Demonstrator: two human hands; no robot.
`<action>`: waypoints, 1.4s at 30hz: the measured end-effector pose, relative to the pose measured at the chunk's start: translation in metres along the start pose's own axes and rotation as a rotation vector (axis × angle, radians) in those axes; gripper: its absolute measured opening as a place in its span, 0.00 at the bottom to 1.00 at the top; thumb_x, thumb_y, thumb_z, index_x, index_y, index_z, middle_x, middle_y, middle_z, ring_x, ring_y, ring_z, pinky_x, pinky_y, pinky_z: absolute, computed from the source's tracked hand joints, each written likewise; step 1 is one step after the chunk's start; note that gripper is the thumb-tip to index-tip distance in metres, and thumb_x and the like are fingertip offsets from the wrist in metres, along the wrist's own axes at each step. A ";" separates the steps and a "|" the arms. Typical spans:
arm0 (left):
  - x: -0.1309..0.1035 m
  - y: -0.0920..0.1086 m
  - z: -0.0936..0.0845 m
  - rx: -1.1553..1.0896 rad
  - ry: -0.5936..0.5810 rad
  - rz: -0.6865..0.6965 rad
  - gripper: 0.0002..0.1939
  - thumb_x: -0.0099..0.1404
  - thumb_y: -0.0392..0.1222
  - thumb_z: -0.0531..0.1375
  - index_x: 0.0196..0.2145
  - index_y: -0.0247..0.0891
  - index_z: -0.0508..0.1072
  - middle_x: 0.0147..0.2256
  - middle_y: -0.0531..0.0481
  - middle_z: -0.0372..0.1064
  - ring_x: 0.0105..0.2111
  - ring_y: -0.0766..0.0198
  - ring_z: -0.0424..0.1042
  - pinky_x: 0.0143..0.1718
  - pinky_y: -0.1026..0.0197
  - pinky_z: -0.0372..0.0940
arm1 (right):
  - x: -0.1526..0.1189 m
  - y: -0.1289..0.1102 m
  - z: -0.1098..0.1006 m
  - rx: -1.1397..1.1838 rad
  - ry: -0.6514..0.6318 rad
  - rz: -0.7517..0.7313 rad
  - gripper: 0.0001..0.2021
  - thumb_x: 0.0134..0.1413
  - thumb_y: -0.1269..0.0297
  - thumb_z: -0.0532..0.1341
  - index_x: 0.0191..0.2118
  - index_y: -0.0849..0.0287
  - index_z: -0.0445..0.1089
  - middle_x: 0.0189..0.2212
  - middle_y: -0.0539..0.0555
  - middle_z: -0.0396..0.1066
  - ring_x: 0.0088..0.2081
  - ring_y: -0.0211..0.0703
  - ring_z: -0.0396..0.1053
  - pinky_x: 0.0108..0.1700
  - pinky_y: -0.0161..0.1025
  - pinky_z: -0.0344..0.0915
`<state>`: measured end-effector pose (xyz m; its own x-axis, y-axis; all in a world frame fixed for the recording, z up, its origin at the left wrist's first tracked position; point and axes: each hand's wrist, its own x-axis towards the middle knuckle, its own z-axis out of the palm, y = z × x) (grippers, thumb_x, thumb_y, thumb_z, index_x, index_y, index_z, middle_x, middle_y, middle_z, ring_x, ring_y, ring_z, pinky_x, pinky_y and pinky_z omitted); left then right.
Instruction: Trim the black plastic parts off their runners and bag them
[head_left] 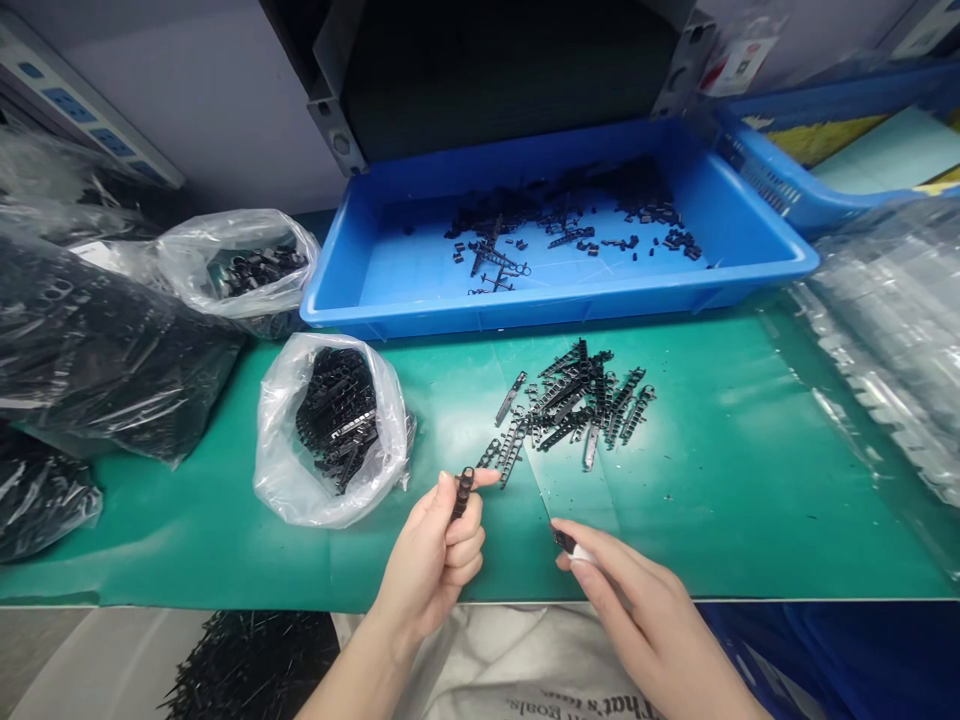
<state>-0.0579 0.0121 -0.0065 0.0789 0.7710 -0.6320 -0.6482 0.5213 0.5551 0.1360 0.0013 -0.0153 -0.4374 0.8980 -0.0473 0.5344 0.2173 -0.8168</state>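
My left hand point(437, 560) is closed around a black plastic strip point(463, 492) with ring-like parts, held upright between thumb and fingers. My right hand point(637, 590), to its right, pinches a small black plastic piece point(562, 540); something white point(582, 553) shows at the fingertips, perhaps a finger cover. Just beyond both hands lies a loose pile of similar black strips point(577, 395) on the green table mat point(712, 480). Left of my left hand stands an open clear plastic bag point(279, 480) filled with more black strips point(337, 410).
A blue tray point(540, 317) with scattered black bits stands behind the pile. Another open bag point(202, 290) of small black parts sits back left, beside large filled bags point(97, 340). Clear plastic packs point(892, 310) and a blue basket point(772, 175) are at right.
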 end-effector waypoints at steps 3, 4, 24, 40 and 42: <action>0.000 0.000 0.000 0.020 -0.010 -0.015 0.23 0.54 0.59 0.60 0.35 0.35 0.66 0.16 0.63 0.41 0.14 0.77 0.32 0.12 0.73 0.34 | 0.000 0.000 0.000 0.005 0.001 -0.007 0.14 0.62 0.65 0.48 0.51 0.52 0.61 0.43 0.51 0.71 0.39 0.39 0.72 0.38 0.34 0.69; 0.000 0.001 0.001 0.047 -0.013 -0.017 0.24 0.54 0.60 0.58 0.34 0.35 0.66 0.16 0.63 0.41 0.14 0.77 0.32 0.12 0.72 0.34 | 0.000 0.000 0.000 0.007 -0.001 -0.008 0.14 0.62 0.65 0.48 0.51 0.52 0.61 0.43 0.51 0.71 0.39 0.39 0.72 0.38 0.35 0.69; 0.010 0.004 0.004 1.015 0.138 0.503 0.09 0.62 0.42 0.50 0.25 0.40 0.53 0.27 0.54 0.62 0.22 0.68 0.66 0.26 0.64 0.61 | 0.004 -0.009 -0.006 0.026 -0.003 0.000 0.14 0.62 0.66 0.47 0.50 0.54 0.62 0.42 0.52 0.71 0.39 0.40 0.71 0.37 0.37 0.68; -0.013 -0.015 0.021 0.645 -0.023 0.228 0.09 0.63 0.42 0.51 0.29 0.41 0.51 0.20 0.59 0.58 0.12 0.77 0.50 0.14 0.71 0.49 | 0.017 -0.020 -0.001 -0.241 0.088 -0.143 0.15 0.62 0.67 0.46 0.49 0.60 0.65 0.32 0.54 0.72 0.31 0.43 0.70 0.28 0.36 0.63; -0.013 -0.018 0.021 0.628 -0.006 0.221 0.09 0.62 0.43 0.52 0.29 0.40 0.52 0.20 0.59 0.57 0.12 0.76 0.50 0.14 0.71 0.49 | 0.016 -0.020 0.000 -0.246 0.093 -0.142 0.15 0.62 0.68 0.46 0.49 0.60 0.64 0.33 0.54 0.72 0.31 0.43 0.70 0.29 0.37 0.63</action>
<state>-0.0311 0.0004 0.0033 0.0001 0.8854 -0.4648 -0.0857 0.4631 0.8821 0.1181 0.0114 0.0001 -0.4586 0.8806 0.1194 0.6368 0.4194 -0.6469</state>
